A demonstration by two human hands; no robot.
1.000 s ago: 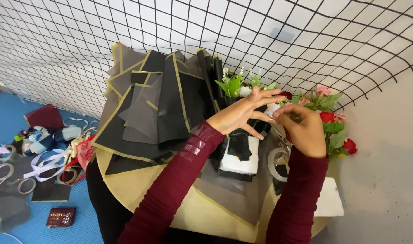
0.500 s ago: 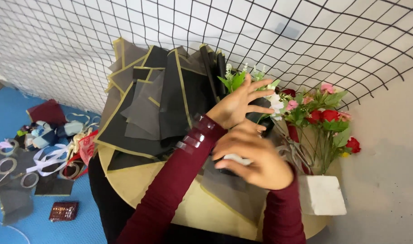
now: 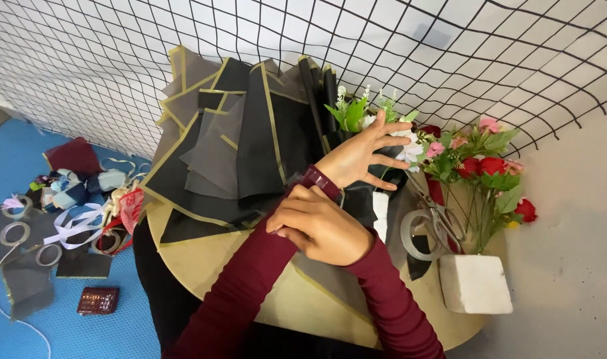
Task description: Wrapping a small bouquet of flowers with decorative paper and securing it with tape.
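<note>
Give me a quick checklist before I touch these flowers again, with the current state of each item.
1. Left hand at the white flowers, fingers spread: ok.
2. Right hand gripping the left sleeve cuff: not ok, not free.
3. Scissors within reach on the round table: ok.
4. Red roses upright in the white foam block: ok.
5. Black wrapping sheets stacked flat: not ok, fanned out unevenly.
</note>
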